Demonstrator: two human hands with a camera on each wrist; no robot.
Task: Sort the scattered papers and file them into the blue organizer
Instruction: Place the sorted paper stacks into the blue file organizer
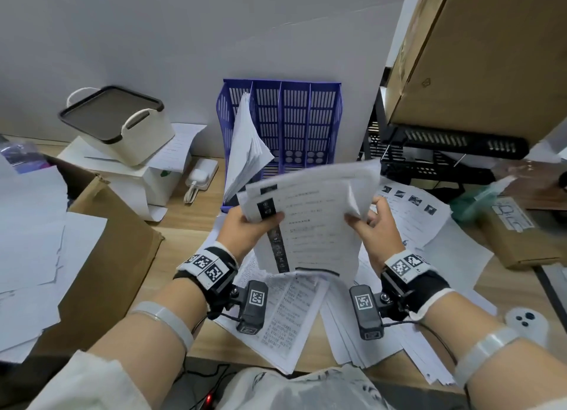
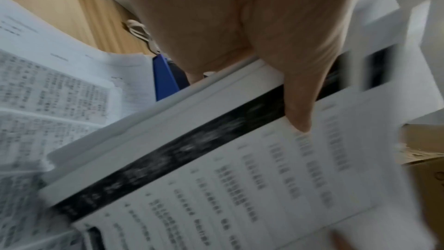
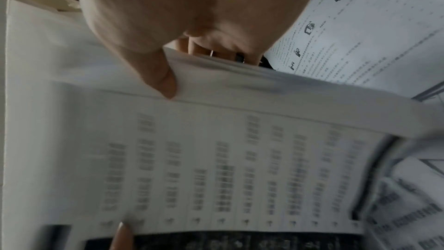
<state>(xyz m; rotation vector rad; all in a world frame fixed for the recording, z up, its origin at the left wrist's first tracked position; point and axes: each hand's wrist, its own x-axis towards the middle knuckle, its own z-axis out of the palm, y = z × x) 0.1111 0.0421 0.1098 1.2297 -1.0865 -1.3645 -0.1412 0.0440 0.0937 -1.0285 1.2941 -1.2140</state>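
Left hand [image 1: 245,228] and right hand [image 1: 376,225] grip one paper stack [image 1: 310,222] — above desk.

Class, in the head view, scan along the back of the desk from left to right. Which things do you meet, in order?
Cream storage basket with dark rim → white charger with cable → blue slotted plastic organizer → black mesh rack → large brown cardboard box.

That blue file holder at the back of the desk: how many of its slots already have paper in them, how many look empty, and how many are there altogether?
Slots of the blue organizer holding filed papers: 1 (the leftmost)
Slots showing nothing inside: 3
Total slots: 4
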